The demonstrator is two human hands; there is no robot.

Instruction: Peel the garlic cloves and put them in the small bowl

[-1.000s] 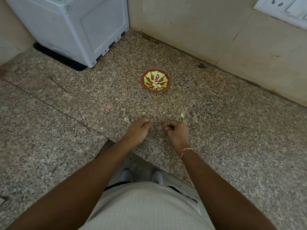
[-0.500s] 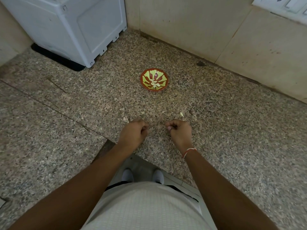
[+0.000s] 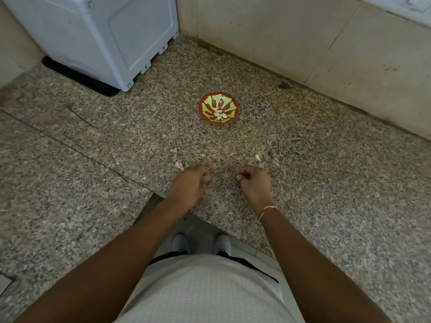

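Your left hand (image 3: 186, 186) sits low over the granite counter (image 3: 326, 194), fingers curled in toward the palm, knuckles up. Can't tell if there's anything inside; grip contents are hidden from the head cam. Your right hand (image 3: 255, 181) is beside it, well apart from the left w/ bare counter between, fingers also curled, thumb and index tip pinched together. Whether a clove or a bit of skin is in that pinch: can't tell, too small. Red/white thread band (image 3: 268, 210) on the right wrist.

Small bowl (image 3: 218, 111) (red rim, yellow-green pattern) is farther out on the counter, beyond both hands and roughly centred between them, upright, not touched. Peeled cloves (image 3: 219, 115), pale, lie in a small cluster at the bowl's bottom; count unclear.

Loose bits on the counter: one pale clove-shaped piece (image 3: 257, 157) just beyond your right hand, apart from it. One papery piece (image 3: 179, 164), prob. skin, just beside your left hand's knuckles on the far-left side; touching or not, can't tell.

Bkgd: white plastic appliance (image 3: 105, 36) at the far left corner on a dark mat (image 3: 79, 78). Tiled wall (image 3: 291, 36) runs behind the bowl. Dark spot (image 3: 284, 85) at the wall/counter joint. Your light shirt (image 3: 200, 287) and two light shoes (image 3: 180, 243) show at the counter's near edge.
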